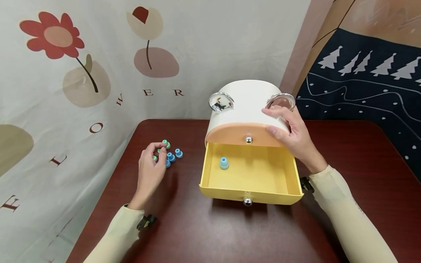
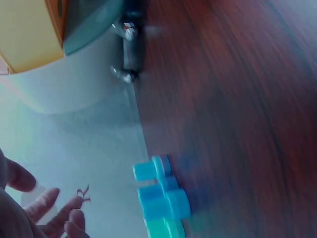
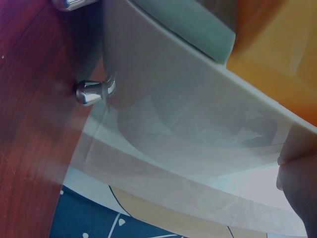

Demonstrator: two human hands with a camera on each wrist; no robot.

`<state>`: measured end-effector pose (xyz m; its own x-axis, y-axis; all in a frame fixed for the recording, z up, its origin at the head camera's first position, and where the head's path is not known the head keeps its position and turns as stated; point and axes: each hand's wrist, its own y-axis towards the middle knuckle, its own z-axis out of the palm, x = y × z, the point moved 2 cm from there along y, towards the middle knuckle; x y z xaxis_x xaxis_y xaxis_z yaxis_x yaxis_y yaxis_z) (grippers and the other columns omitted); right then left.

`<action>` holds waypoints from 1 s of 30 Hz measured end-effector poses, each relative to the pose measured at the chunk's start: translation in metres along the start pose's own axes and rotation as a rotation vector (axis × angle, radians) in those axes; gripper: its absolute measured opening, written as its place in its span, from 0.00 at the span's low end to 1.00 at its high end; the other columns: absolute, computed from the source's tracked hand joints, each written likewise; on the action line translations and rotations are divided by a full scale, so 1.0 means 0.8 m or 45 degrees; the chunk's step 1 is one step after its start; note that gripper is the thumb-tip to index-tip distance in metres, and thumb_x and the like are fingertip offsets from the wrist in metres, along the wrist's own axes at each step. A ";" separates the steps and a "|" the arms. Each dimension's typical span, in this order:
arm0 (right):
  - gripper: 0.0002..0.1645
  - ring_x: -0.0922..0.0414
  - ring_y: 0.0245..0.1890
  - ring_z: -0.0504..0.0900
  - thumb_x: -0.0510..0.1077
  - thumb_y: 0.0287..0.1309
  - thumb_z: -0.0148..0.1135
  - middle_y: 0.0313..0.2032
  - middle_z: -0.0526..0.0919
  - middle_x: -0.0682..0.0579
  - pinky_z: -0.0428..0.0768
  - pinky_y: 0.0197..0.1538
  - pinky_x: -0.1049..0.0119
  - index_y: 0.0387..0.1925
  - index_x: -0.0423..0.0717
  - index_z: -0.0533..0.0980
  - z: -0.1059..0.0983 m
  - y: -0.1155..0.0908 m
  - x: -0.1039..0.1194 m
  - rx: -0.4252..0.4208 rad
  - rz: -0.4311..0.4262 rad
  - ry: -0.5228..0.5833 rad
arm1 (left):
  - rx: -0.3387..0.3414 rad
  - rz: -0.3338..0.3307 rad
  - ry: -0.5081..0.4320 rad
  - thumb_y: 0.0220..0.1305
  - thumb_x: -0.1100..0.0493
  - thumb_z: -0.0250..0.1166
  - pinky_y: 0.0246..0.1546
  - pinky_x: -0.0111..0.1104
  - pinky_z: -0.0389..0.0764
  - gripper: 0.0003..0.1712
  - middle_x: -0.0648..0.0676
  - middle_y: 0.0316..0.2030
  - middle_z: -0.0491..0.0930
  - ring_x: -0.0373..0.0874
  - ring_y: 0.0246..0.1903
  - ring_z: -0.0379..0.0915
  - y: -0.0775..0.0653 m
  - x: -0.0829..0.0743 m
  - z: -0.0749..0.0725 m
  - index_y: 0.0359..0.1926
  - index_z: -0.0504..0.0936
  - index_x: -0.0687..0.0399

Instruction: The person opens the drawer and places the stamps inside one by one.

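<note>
A white mini drawer box (image 1: 246, 98) has a peach upper drawer (image 1: 227, 134) that is closed and a yellow drawer (image 1: 256, 197) pulled out below it. Inside the yellow drawer, near its left side, stands one light blue peg-shaped piece (image 1: 224, 163). My right hand (image 1: 297, 140) grips the box's top right edge, thumb on the front and fingers on the roof. To the left, my left hand (image 1: 151, 166) hovers with bent, parted fingers at a cluster of small blue pieces (image 1: 170, 157) and green pieces (image 1: 166, 144). In the left wrist view its fingers (image 2: 42, 204) hold nothing.
Two shiny ear-like rings (image 1: 222, 102) top the box, and silver feet (image 3: 94, 91) carry it. A green drawer (image 2: 94, 25) sits beneath the yellow one. Behind the dark red table (image 1: 197, 230) hang a flower-printed cloth (image 1: 210, 44) and a dark tree-patterned cloth (image 1: 365, 91).
</note>
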<state>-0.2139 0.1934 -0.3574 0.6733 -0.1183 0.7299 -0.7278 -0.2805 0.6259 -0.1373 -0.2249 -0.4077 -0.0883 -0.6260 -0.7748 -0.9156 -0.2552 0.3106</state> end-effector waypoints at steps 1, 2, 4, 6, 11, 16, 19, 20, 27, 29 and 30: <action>0.29 0.48 0.63 0.70 0.33 0.60 0.63 0.64 0.78 0.54 0.74 0.60 0.64 0.64 0.37 0.83 0.000 0.000 0.000 -0.001 -0.001 -0.003 | 0.003 -0.012 0.039 0.81 0.60 0.60 0.45 0.45 0.68 0.13 0.60 0.41 0.82 0.54 0.45 0.71 -0.001 0.003 -0.002 0.56 0.84 0.62; 0.29 0.49 0.63 0.70 0.33 0.60 0.64 0.64 0.77 0.54 0.73 0.60 0.63 0.64 0.37 0.83 -0.001 0.001 0.000 -0.003 -0.003 -0.005 | 0.011 -0.022 0.070 0.81 0.61 0.59 0.46 0.46 0.69 0.13 0.61 0.43 0.82 0.55 0.46 0.72 -0.001 0.006 -0.004 0.57 0.83 0.63; 0.29 0.49 0.64 0.69 0.33 0.60 0.64 0.64 0.77 0.55 0.72 0.61 0.63 0.64 0.38 0.83 -0.001 0.001 0.000 -0.007 -0.001 -0.014 | 0.034 -0.048 0.122 0.79 0.62 0.60 0.47 0.48 0.70 0.13 0.62 0.45 0.82 0.56 0.46 0.73 -0.003 0.013 -0.008 0.57 0.82 0.63; 0.29 0.49 0.64 0.68 0.33 0.60 0.64 0.64 0.77 0.55 0.72 0.61 0.63 0.64 0.38 0.83 -0.001 0.002 0.000 -0.006 -0.001 -0.014 | 0.065 -0.074 0.167 0.78 0.61 0.63 0.47 0.49 0.72 0.14 0.64 0.47 0.82 0.59 0.45 0.75 -0.004 0.021 -0.010 0.58 0.82 0.63; 0.29 0.49 0.63 0.70 0.33 0.61 0.64 0.63 0.78 0.55 0.73 0.60 0.63 0.64 0.37 0.83 0.000 0.004 -0.001 -0.001 0.001 -0.006 | 0.156 -0.132 0.235 0.74 0.55 0.70 0.48 0.50 0.74 0.19 0.65 0.52 0.81 0.61 0.46 0.77 -0.008 0.035 -0.012 0.58 0.81 0.63; 0.29 0.49 0.62 0.70 0.33 0.61 0.64 0.63 0.78 0.55 0.74 0.59 0.64 0.65 0.38 0.82 0.000 0.001 -0.002 0.000 0.017 -0.007 | 0.204 -0.127 0.304 0.71 0.54 0.73 0.47 0.51 0.72 0.20 0.66 0.50 0.81 0.61 0.45 0.76 -0.007 0.039 -0.012 0.56 0.82 0.62; 0.29 0.49 0.63 0.70 0.33 0.61 0.64 0.64 0.78 0.55 0.74 0.58 0.64 0.65 0.38 0.82 -0.001 -0.002 -0.002 -0.004 0.022 -0.009 | 0.221 -0.121 0.332 0.71 0.54 0.72 0.44 0.50 0.71 0.19 0.66 0.47 0.83 0.59 0.42 0.76 -0.005 0.043 -0.011 0.54 0.82 0.62; 0.29 0.49 0.63 0.70 0.33 0.61 0.64 0.64 0.78 0.55 0.74 0.59 0.64 0.65 0.38 0.82 -0.001 -0.002 -0.002 -0.005 0.020 -0.009 | 0.226 -0.121 0.336 0.71 0.54 0.72 0.44 0.50 0.71 0.19 0.66 0.45 0.83 0.59 0.42 0.76 -0.004 0.044 -0.010 0.54 0.83 0.62; 0.29 0.49 0.61 0.72 0.32 0.61 0.64 0.62 0.79 0.54 0.74 0.59 0.64 0.65 0.38 0.83 -0.001 -0.001 -0.001 -0.003 0.011 -0.011 | 0.247 -0.089 0.377 0.71 0.59 0.71 0.35 0.46 0.69 0.14 0.58 0.27 0.80 0.54 0.33 0.72 -0.001 0.054 -0.008 0.52 0.84 0.61; 0.29 0.49 0.60 0.73 0.33 0.61 0.64 0.62 0.79 0.54 0.74 0.58 0.64 0.65 0.38 0.83 -0.001 -0.001 -0.001 -0.006 0.013 -0.016 | 0.240 -0.066 0.392 0.71 0.60 0.71 0.33 0.45 0.69 0.12 0.55 0.23 0.77 0.53 0.31 0.71 0.000 0.056 -0.007 0.51 0.85 0.60; 0.29 0.49 0.60 0.73 0.33 0.61 0.64 0.62 0.79 0.54 0.75 0.57 0.64 0.65 0.38 0.83 -0.001 -0.001 -0.002 -0.006 0.016 -0.016 | 0.235 -0.056 0.398 0.71 0.60 0.71 0.32 0.45 0.69 0.11 0.54 0.22 0.77 0.53 0.31 0.71 0.001 0.057 -0.008 0.51 0.85 0.60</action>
<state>-0.2143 0.1948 -0.3585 0.6655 -0.1337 0.7343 -0.7369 -0.2745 0.6178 -0.1394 -0.2582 -0.4398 0.0505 -0.8196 -0.5706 -0.9739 -0.1671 0.1538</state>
